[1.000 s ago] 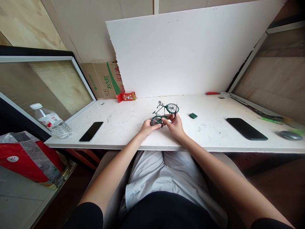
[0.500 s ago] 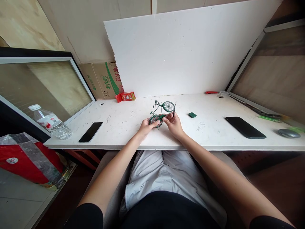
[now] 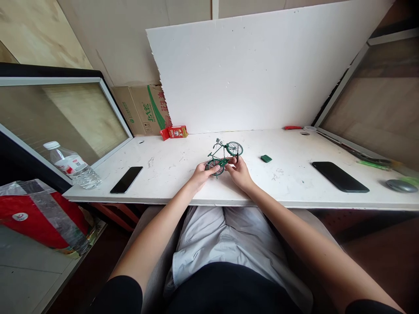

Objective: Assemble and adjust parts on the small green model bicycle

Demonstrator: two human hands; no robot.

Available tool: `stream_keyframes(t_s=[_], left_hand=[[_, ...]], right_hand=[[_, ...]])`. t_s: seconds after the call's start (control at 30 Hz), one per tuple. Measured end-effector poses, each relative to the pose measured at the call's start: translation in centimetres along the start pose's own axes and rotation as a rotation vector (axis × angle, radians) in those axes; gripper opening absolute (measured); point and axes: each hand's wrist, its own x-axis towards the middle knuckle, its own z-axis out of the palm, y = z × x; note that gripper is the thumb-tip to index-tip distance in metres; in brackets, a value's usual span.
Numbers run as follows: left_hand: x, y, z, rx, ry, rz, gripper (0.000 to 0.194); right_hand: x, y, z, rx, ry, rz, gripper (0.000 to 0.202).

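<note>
A green model bicycle (image 3: 224,151) is held just above the white table, tilted, its front wheel pointing away to the right. My left hand (image 3: 199,175) is closed on its rear wheel, thumb pressed across the spokes. Beside it, my right hand (image 3: 240,172) is closed, its fingertips at the green part near the rear wheel and pedals. A slim dark stick-like tool (image 3: 237,157) pokes up from the right fingers; its exact kind is not clear. Right of the hands lies a small green piece (image 3: 266,158), apart from the bicycle.
A black phone (image 3: 126,179) and a water bottle (image 3: 73,165) are at the left. A larger black phone (image 3: 340,176) and a grey mouse (image 3: 402,186) sit at the right. Behind are a small red box (image 3: 176,131), a red-handled item (image 3: 293,127) and a white board (image 3: 248,74).
The bicycle's front wheel has shifted slightly right and down. The dark tool in my right hand has dropped and shows less above the fingers. The view has shifted a little.
</note>
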Motion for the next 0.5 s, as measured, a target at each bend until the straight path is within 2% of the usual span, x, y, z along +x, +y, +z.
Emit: stream_keyframes(t_s=[0.1,0.17,0.27,0.4,0.5], left_hand=[[0.2,1.1,-0.9,-0.055,0.014,0.011,0.042],[0.4,2.4,-2.2,-0.082,0.065,0.046,0.04],[0.7,4.5,-5.2,-0.054,0.222,0.075,0.038],[0.8,6.4,-9.2,-0.011,0.335,0.02,0.035],[0.7,7.3,-11.4,-0.038,0.419,-0.005,0.034]], right_hand=[[-0.3,-0.7,-0.4,-0.092,0.016,0.029,0.032],[-0.4,-0.9,-0.7,-0.184,0.022,0.006,0.042],[-0.3,-0.8,-1.1,-0.46,-0.003,-0.043,0.058],[-0.3,-0.7,-0.8,-0.887,-0.132,-0.024,0.043],[-0.3,-0.9,-0.2,-1.031,-0.171,-0.028,0.032]])
